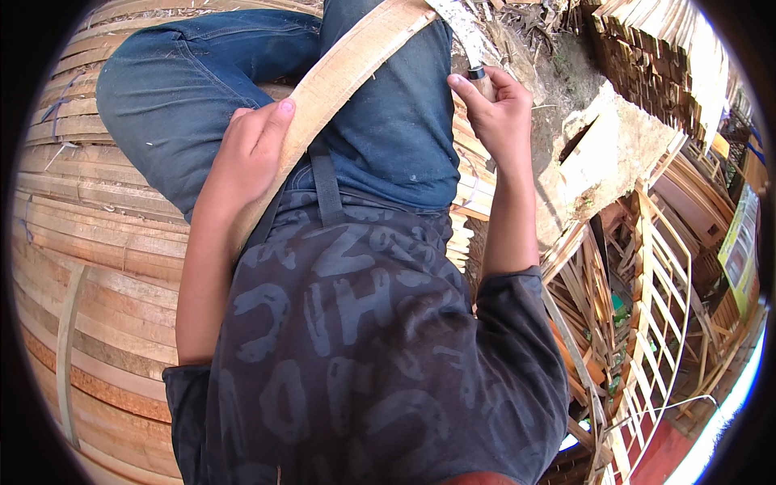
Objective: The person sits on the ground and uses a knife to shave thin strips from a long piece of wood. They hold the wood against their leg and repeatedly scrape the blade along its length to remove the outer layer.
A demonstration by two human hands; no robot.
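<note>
A long, flat strip of pale wood lies slantwise across my lap, its far end past my thigh and its near end beside my waist. My left hand is closed around the strip's edge, thumb on top. In my right hand is a knife with a wooden handle and a black collar. Its bright, overexposed blade points up and left, and its tip reaches the strip's far end. Whether the edge touches the wood, I cannot tell.
Stacked boards lie under me and to my left. A high pile of cut wood stands at the far right, beyond a pale slab. Slatted wooden frames and loose sticks lean at my right.
</note>
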